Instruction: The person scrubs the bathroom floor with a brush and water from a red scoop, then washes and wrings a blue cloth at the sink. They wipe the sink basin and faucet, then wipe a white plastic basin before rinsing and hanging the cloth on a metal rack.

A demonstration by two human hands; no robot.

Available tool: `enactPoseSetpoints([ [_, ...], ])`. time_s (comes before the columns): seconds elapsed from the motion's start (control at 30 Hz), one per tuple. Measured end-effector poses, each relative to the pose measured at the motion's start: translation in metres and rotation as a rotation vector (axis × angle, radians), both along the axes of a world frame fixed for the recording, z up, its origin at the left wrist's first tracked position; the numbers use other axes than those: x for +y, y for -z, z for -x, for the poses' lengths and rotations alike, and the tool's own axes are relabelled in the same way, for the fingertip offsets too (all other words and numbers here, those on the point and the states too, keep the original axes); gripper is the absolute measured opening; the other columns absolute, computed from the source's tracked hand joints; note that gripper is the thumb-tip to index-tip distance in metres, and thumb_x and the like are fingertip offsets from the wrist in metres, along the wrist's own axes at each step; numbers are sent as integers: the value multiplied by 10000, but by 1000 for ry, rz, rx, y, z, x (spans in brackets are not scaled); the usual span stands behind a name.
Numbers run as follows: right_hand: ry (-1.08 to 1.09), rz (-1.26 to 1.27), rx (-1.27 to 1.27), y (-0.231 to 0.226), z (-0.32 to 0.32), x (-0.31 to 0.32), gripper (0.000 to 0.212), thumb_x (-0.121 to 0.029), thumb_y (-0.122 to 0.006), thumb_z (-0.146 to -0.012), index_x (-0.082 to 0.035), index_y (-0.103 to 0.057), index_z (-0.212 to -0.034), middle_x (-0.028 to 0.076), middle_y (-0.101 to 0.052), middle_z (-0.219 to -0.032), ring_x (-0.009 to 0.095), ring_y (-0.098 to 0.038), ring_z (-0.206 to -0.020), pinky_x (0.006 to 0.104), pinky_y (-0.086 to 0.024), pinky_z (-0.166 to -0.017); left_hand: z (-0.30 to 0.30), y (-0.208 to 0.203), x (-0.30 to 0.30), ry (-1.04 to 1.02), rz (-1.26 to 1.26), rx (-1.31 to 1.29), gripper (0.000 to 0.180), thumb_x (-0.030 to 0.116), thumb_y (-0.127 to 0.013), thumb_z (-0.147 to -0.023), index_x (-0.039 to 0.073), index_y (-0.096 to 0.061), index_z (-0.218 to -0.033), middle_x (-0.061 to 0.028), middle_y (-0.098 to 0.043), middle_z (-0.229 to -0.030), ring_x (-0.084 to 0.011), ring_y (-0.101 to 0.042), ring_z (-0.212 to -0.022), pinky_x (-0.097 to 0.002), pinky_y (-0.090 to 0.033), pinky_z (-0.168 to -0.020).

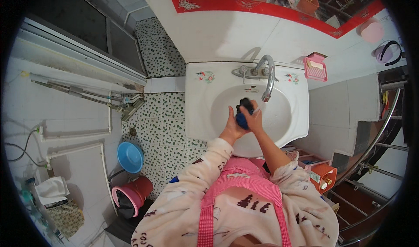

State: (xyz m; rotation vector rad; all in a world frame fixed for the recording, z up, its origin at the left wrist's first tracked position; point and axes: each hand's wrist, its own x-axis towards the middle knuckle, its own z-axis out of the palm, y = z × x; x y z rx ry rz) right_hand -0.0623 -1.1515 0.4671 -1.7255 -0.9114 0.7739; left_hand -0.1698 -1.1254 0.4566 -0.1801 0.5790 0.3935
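Over the white washbasin (283, 111), both my hands close around a small dark blue and black bundle (241, 121). It could be cloth, but its kind is not clear. My left hand (232, 128) cups it from the left, thumb raised. From the right, my right hand (255, 118) grips it, with fingers over its side. Something whitish shows by the right fingers, too small to name. Just beyond my right hand, the curved chrome tap (270, 79) hangs over the basin; I cannot tell if water runs.
A pink soap dish (315, 70) is on the wall right of the basin, below a red-framed mirror (257, 6). On the floor at left are a blue basin (130, 156) and a red bucket (142, 190). A metal rack (371, 146) stands at right, near an orange container (324, 177).
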Motion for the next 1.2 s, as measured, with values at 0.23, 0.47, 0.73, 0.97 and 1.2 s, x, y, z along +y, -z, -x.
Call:
enactPoseSetpoints([
  [0.23,-220,-339,-670,-66,8,-6,256,-242,-742,-687,-94,-559,-788,81,-563,-1111,332,-540,-1004,455,-384,-838,-37,39,11,-180,109,-441,382,424,-488,-938,110,-518,-1155,-81,-556,-1116,-238,-537,-1042,-363,-445,-948],
  [0.47,-66,-165,-628,-34,6,1,205,-180,-710,-744,-51,-577,-832,120,-620,-1001,332,-598,-764,405,-459,-646,-40,35,6,-137,-267,-456,293,234,-288,-1008,108,-483,-1186,-57,-550,-1099,-186,-534,-1035,-333,-438,-916],
  [0.73,160,16,-65,-19,0,6,356,-303,-592,-884,31,-551,-770,161,-514,-595,278,-509,-551,409,-403,-560,-48,17,-4,5,-277,465,252,300,-370,-989,133,-494,-1130,-42,-538,-1047,-146,-553,-887,-285,-491,-730],
  [0.97,237,183,562,9,-30,-4,308,-325,-557,-918,-21,-603,-904,46,-601,-779,157,-548,-678,307,-442,-618,-19,-2,-7,301,-289,565,318,395,-459,-964,159,-493,-1174,-16,-576,-948,-152,-587,-885,-314,-497,-849],
  [1.2,18,108,558,30,-40,1,275,-229,-550,-912,-17,-575,-1085,91,-629,-944,219,-612,-879,329,-482,-779,0,17,0,346,-454,186,483,353,-698,-836,56,-562,-1192,-43,-627,-1111,-141,-613,-966,-265,-497,-834],
])
